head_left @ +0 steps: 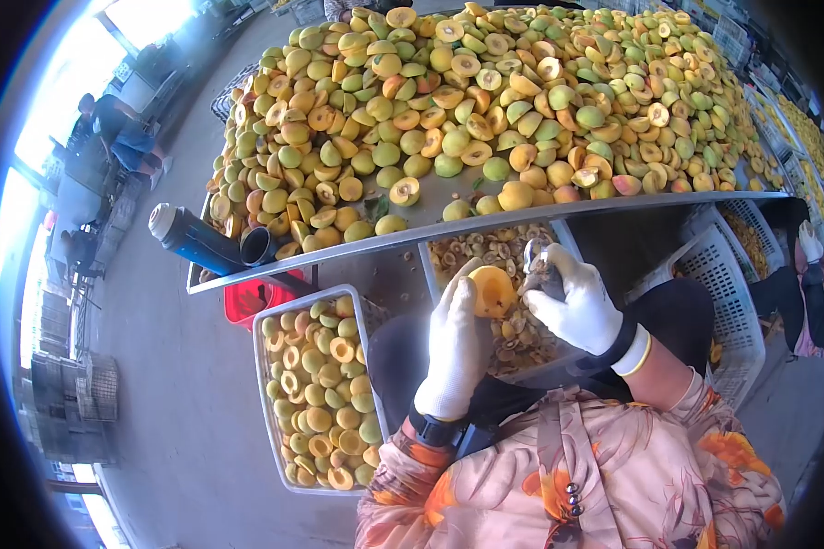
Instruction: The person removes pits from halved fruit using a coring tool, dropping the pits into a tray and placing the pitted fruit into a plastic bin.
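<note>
My left hand [453, 343], in a white glove, holds a yellow peach half [493, 291] between thumb and fingers. Its cut face looks hollow, with no stone showing. Close by on the right, my gloved right hand [579, 306] is closed around a small shiny metal tool [534, 251]; its exact kind is hard to make out. The glove's fingertips look dark and stained. Below both hands stands a pale crate [566, 240] of brown stones and scraps. To the left, a white crate [264, 393] holds many peach halves, several visibly hollowed.
A metal-edged table [485, 223] piled with peach halves [412, 119] spans the front. On its left corner lie a blue flask [197, 240] and a dark cup [258, 245]. A red container [247, 302] sits beneath. White crates [737, 311] stand right; people are in the background.
</note>
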Demonstrator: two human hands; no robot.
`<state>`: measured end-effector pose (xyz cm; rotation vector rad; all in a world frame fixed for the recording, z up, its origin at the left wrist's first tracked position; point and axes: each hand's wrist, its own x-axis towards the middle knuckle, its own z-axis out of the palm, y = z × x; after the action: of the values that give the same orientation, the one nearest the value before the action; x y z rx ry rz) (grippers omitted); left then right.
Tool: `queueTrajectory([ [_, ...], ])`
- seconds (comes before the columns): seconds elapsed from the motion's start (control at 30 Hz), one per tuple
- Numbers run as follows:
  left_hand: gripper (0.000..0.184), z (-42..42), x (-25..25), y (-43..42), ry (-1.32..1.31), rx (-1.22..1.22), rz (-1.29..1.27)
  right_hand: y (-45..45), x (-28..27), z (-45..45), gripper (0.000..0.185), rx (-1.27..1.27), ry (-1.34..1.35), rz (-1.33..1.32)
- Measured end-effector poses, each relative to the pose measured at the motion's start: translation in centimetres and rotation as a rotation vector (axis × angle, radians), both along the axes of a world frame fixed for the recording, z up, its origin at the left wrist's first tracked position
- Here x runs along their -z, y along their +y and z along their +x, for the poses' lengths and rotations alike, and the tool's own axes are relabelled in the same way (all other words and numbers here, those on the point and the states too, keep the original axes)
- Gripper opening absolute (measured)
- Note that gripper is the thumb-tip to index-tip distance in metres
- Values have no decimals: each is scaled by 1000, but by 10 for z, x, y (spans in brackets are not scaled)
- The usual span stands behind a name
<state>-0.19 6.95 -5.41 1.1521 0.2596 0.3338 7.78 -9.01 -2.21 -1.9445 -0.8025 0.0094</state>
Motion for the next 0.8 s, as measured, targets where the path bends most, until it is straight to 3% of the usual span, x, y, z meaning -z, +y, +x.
queueTrajectory([
  [0.1, 40, 1, 2, 1, -15, -5, 55, 9, -14, -10, 33, -143, -125, -48],
  [0.17, 51, 5, 12, 1, -14, 47, -285, 22, -13, -13, 32, -156, -203, -25],
  [0.2, 60, 2, 7, -2, 5, 67, -221, 27, -10, -13, 32, -169, -220, -18],
  [0.53, 63, 0, 27, 18, -73, -36, -102, 69, 0, -20, 25, -165, -421, -85],
  [0.73, 59, -5, 24, 40, -131, -146, -9, 98, -10, -21, 26, -169, -311, -71],
  [0.8, 57, -19, 9, 57, -92, -163, 94, 96, -4, -19, 24, -108, 10, -3],
])
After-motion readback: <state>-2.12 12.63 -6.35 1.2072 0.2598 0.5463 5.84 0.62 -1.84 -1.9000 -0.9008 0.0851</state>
